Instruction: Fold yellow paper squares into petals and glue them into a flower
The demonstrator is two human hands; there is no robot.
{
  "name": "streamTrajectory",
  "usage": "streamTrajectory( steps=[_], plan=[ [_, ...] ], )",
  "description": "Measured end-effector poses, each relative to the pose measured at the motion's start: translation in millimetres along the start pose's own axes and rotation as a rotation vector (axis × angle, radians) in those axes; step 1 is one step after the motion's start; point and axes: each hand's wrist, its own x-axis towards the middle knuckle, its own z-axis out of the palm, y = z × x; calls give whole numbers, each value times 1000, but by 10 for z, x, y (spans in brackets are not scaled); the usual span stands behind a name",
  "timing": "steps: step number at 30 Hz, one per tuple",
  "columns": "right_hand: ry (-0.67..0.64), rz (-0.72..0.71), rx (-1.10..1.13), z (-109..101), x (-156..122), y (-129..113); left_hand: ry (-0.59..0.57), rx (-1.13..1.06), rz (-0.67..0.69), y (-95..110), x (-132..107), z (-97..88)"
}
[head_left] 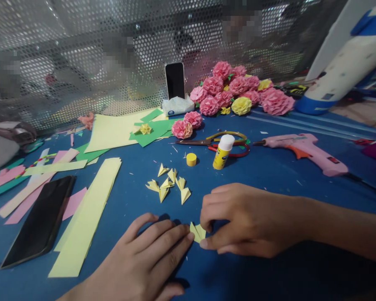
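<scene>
A small folded yellow paper piece (198, 232) lies on the blue table between my hands. My right hand (247, 221) has its fingers curled and pinches the right side of the piece. From the other side, my left hand (156, 251) reaches in with fingers stretched out, their tips touching the paper's left edge and the thumb apart. Just beyond them, several folded yellow paper petals (167, 184) sit in a loose cluster. A glue stick (222, 152) with white glue exposed stands upright behind my right hand, its yellow cap (191, 159) off to the left.
Scissors (228, 142) lie behind the glue stick, left of a pink glue gun (303, 150). Pink and yellow paper flowers (225, 92) pile up at the back, beside a propped phone (175, 81). Yellow paper strips (90, 217) and a black phone (40, 221) lie left.
</scene>
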Motion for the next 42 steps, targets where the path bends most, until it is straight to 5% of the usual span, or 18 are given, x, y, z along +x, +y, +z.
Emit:
streamTrajectory(
  steps=[42],
  plan=[
    [-30, 15, -20, -10, 21, -11, -56, 51, 15, 51, 110, -38]
  ],
)
